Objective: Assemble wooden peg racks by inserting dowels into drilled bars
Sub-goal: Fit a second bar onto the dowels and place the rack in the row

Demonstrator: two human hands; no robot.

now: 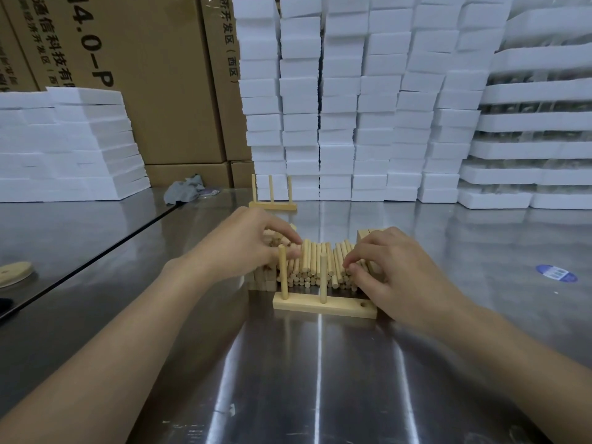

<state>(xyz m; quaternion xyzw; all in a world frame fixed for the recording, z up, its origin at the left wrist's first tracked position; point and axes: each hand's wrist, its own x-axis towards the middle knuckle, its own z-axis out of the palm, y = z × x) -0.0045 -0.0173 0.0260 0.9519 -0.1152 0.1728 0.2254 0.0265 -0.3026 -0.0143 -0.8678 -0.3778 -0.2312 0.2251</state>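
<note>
Bar (323, 305): lies flat on the table straight ahead of me, long side crosswise.
Fitted dowels: end dowel (282, 272) stands at the bar's 9 o'clock end; middle dowel (323, 277) stands at its centre. Both are upright.
Empty hole (363, 305): at the bar's 3 o'clock end, just beside my right hand.
Dowel pile (315, 262): just behind the bar at 12 o'clock.
Left hand (246, 246): fingers curled onto the pile's 9 o'clock side. I cannot tell whether they pinch a dowel.
Right hand (395, 270): fingertips bent onto the pile's 3 o'clock side. I cannot tell whether it grips one.
Step, as I judge it: take one dowel for the last hole.
Method: separate a single dowel, lift it clear of the standing pair, set it plumb over the hole, press straight down and steady the bar.
Finished rack (272, 201): at 11 o'clock, well apart, three dowels.
Table (320, 379): brushed steel, probably slick, so the bar may slide.
Room: foam blocks (352, 107) from 12 to 3 o'clock; cardboard boxes (144, 91) at 10 o'clock; grey cloth (185, 189) below them.
</note>
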